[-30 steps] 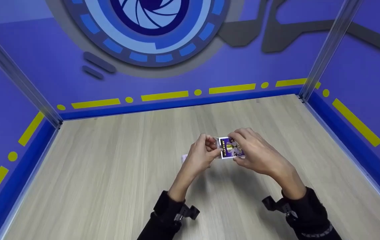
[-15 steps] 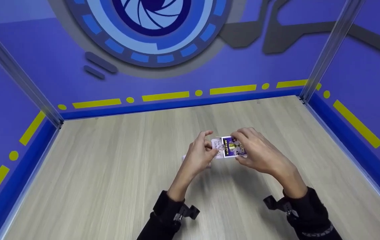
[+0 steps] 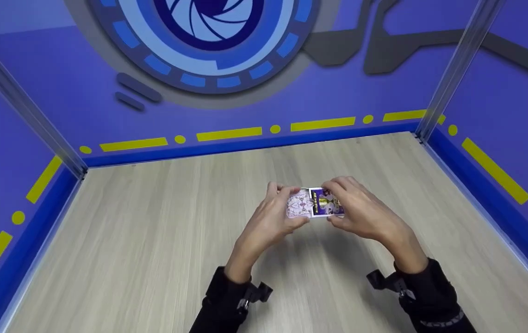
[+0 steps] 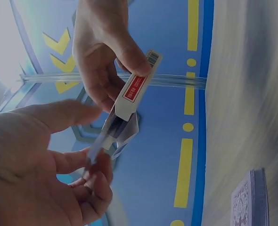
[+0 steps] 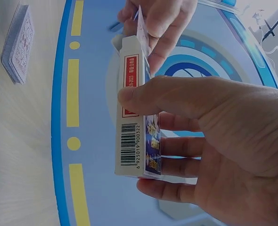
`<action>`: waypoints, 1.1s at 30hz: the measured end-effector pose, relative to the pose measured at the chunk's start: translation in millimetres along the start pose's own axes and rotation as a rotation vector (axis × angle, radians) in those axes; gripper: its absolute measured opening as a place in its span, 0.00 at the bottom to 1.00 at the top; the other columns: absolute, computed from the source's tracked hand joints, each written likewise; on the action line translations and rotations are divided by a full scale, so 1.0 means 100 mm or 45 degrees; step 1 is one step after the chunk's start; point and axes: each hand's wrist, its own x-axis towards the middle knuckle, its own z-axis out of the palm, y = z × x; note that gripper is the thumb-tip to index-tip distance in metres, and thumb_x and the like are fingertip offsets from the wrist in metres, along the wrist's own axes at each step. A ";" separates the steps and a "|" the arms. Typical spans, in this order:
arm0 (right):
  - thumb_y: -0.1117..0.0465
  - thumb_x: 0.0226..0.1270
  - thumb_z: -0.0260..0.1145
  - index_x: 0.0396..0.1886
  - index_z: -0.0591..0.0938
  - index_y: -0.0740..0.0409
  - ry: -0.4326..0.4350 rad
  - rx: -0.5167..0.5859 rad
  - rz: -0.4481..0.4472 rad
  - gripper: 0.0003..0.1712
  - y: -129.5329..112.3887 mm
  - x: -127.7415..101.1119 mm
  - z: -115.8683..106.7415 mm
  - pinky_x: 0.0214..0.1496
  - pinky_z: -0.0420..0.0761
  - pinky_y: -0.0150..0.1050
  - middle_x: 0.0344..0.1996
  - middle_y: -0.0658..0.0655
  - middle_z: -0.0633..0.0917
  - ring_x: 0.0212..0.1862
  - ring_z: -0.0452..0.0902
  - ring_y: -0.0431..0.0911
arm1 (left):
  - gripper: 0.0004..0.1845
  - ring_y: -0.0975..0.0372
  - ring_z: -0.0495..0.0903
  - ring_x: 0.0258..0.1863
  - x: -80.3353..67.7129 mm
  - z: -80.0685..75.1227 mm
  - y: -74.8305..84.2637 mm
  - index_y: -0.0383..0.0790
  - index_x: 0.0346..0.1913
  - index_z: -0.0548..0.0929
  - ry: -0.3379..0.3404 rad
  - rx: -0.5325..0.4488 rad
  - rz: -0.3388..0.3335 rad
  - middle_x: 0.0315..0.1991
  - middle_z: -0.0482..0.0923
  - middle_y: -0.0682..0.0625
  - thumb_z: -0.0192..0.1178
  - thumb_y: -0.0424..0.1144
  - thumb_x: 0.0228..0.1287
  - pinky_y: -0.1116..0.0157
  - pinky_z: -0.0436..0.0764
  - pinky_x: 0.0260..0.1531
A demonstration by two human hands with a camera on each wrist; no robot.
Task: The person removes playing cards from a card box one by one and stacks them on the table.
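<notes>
The card box [image 3: 326,202] is held above the wooden table [image 3: 152,240], pinched along its narrow sides by the right hand [image 3: 361,212]. Cards [image 3: 299,204] at its open end are pinched by the left hand [image 3: 268,222]. Light, thin, crushable cardboard is judged; slick cards are best gripped at their edges. 1 stack [image 5: 17,44] lies on the table.

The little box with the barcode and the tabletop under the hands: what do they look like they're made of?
The box looks like thin printed cardboard with a slight sheen: sharp folded edges, an open flap, a printed barcode and a red label. The right hand grips it while the left hand pinches a card at its mouth. The tabletop looks like pale wood-grain laminate, matte; whether it is real wood cannot be told.
</notes>
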 end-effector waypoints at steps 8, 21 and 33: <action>0.65 0.50 0.84 0.62 0.77 0.66 -0.015 -0.018 -0.025 0.39 -0.01 0.00 0.02 0.56 0.78 0.51 0.55 0.62 0.79 0.56 0.75 0.55 | 0.37 0.61 0.72 0.48 0.00 0.04 -0.06 0.39 0.66 0.77 0.047 0.401 0.229 0.52 0.70 0.49 0.79 0.49 0.56 0.64 0.76 0.50; 0.68 0.55 0.78 0.65 0.74 0.70 -0.032 0.026 0.062 0.38 0.08 -0.02 -0.05 0.56 0.79 0.51 0.58 0.66 0.78 0.58 0.75 0.56 | 0.33 0.56 0.71 0.56 -0.02 -0.27 -0.18 0.38 0.66 0.78 -0.003 0.384 0.231 0.58 0.73 0.46 0.75 0.40 0.59 0.58 0.73 0.59; 0.66 0.61 0.71 0.68 0.71 0.69 -0.043 0.136 0.217 0.36 0.21 -0.10 -0.22 0.49 0.79 0.49 0.60 0.66 0.77 0.51 0.75 0.53 | 0.34 0.55 0.75 0.49 -0.08 -0.58 -0.37 0.34 0.70 0.74 0.073 0.243 0.106 0.62 0.73 0.42 0.71 0.34 0.61 0.57 0.77 0.53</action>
